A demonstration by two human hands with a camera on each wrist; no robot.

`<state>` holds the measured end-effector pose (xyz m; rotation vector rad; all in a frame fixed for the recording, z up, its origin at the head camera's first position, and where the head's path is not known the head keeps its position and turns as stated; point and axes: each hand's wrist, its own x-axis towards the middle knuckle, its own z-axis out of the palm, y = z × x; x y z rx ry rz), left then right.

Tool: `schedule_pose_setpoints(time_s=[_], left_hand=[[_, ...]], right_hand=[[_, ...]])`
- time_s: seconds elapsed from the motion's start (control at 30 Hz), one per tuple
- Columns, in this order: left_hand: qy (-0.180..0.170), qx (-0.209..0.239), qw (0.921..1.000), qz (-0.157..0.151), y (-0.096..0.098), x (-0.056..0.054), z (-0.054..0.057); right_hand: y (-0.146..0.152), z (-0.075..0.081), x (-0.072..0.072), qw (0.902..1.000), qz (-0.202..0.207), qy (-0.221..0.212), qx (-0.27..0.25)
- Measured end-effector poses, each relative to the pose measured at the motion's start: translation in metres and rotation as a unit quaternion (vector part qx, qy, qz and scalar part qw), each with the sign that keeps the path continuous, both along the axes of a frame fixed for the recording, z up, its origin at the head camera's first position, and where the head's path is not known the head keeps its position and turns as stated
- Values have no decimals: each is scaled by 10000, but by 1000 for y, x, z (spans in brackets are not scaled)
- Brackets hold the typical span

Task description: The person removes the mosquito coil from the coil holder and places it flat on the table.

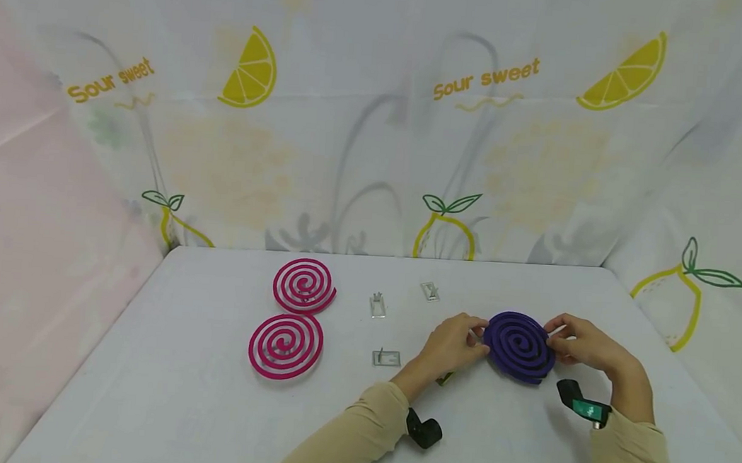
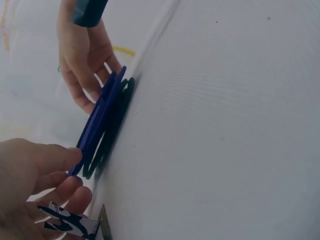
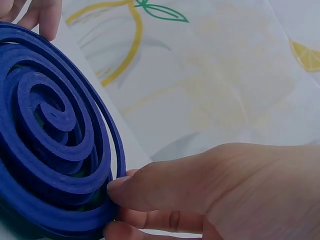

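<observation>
At the right of the white tabletop (image 1: 174, 418), the left hand (image 1: 452, 344) and right hand (image 1: 587, 345) pinch opposite edges of stacked flat dark-blue spiral coils (image 1: 519, 342), a dark-green coil (image 2: 114, 122) beneath. Separating seems in hand; next probably calls for easing layers apart.

Wrist views close-up (head view high)

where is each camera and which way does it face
Head: head-worn, facing forward and down at the table; left hand, right hand, sleeves show.
Left wrist: wrist-worn, facing the edge of the purple coil stack; both hands show.
Right wrist: wrist-worn, facing the stack's spiral face; right hand, left fingers show.
Shared: the stack, in both wrist views.
</observation>
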<state>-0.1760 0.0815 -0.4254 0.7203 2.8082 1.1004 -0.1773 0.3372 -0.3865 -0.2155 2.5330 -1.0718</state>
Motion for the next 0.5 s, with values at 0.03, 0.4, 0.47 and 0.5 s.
schedule_pose_setpoints(time_s=[0.03,0.4,0.47,0.5], left_hand=[[12,-15,10000,-5,0,0,0],[61,-78,9999,24,1,0,-4],[51,-93,9999,23,1,0,-4],[47,-106,9999,23,1,1,-5]], right_hand=[[0,0,0,10000,-6,-1,15],[-1,-1,1,10000,13,91,14],[-1,-2,0,9999,23,110,3],[-1,-2,0,9999,26,113,-13]])
